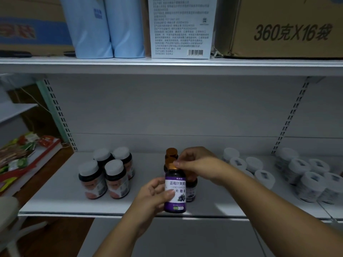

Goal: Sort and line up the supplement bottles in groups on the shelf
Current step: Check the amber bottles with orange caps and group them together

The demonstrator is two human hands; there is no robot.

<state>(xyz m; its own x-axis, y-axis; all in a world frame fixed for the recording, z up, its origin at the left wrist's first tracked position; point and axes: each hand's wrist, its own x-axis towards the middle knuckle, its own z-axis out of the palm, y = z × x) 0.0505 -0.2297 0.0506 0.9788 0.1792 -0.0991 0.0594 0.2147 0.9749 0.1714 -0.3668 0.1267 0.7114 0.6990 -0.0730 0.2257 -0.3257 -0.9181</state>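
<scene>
A dark purple-labelled supplement bottle with a gold cap (pixel 175 190) stands upright at the white metal shelf's (pixel 61 199) front edge; similar gold-capped bottles (pixel 171 154) line up behind it; four white-capped dark bottles (pixel 105 173) cluster left; white-lidded jars (pixel 304 175) group right.

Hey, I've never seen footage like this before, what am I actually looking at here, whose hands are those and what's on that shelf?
This is one picture from a wide-angle camera worn on a person's head, looking forward and down, so the two arms reaching in from the bottom are the wearer's own. There is no robot.

The left hand grips a purple-label bottle around its body, near the front edge of the white shelf. The right hand pinches its gold cap.

Right behind it stand more bottles with gold caps. To the left is a group of four dark bottles with white caps. To the right are two clusters of white jars, somewhat blurred.

The shelf above holds a cardboard box, a white printed box and pale blue packs.
</scene>
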